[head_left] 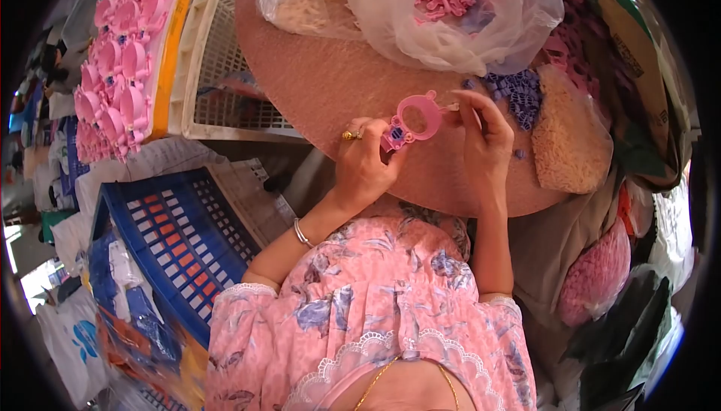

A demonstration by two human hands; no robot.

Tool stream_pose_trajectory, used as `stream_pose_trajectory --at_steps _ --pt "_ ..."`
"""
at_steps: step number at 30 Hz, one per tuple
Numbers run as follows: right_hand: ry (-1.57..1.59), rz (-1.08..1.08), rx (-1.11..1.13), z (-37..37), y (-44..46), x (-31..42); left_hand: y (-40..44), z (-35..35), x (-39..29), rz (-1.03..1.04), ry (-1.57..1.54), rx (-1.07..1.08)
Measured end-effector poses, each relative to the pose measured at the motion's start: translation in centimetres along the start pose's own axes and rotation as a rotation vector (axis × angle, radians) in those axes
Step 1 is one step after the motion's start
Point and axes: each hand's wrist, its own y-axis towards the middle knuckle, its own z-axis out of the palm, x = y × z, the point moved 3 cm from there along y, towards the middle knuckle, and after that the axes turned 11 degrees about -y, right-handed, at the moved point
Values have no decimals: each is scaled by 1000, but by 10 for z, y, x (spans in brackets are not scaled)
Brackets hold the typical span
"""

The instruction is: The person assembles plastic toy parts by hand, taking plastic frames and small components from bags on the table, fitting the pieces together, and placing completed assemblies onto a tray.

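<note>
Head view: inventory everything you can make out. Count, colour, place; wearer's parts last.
Round tabletop: 1, brown, centre
Ring-shaped plastic piece: 1, pink, held above tabletop
Translucent plastic bag: 1, pink pieces inside, tabletop's far side
Small-piece heap: 1, blue, tabletop's right
Small-piece bundle: 1, beige, tabletop's right edge
Slatted plastic crate: at least 1, cream, left of tabletop
Plastic pieces in rows: many, pink, upper left
Lattice plastic basket: 1, blue, lower left
Filled bag: 1, pink, lower right
Other clutter: too blurred to count, mixed, edges
Floral dress: 1, pink, bottom centre
Left hand: 1, gold ring, gripping ring-shaped piece
Right hand: 1, bare, beside ring-shaped piece
</note>
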Motion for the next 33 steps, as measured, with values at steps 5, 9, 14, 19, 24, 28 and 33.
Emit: stream_pose_trajectory --at_steps 5,9,14,19,24,28,33 --pt "199 154 66 16 -23 12 -6 1 4 14 -71 -37" --pt "-137 -8 32 24 -28 22 -3 -1 1 57 -66 -76" --pt "-433 -170 -64 20 -30 29 -5 -2 3 16 -17 -130" --pt "-911 -119 -100 -12 -4 3 3 -13 -1 -59 202 -88" --pt "-777 -506 21 41 30 66 1 -13 3 -3 205 -101" --pt "-924 -611 229 127 92 70 2 -13 3 -17 178 -77" --pt "-899 -719 337 196 141 52 0 -12 8 -15 147 -80"
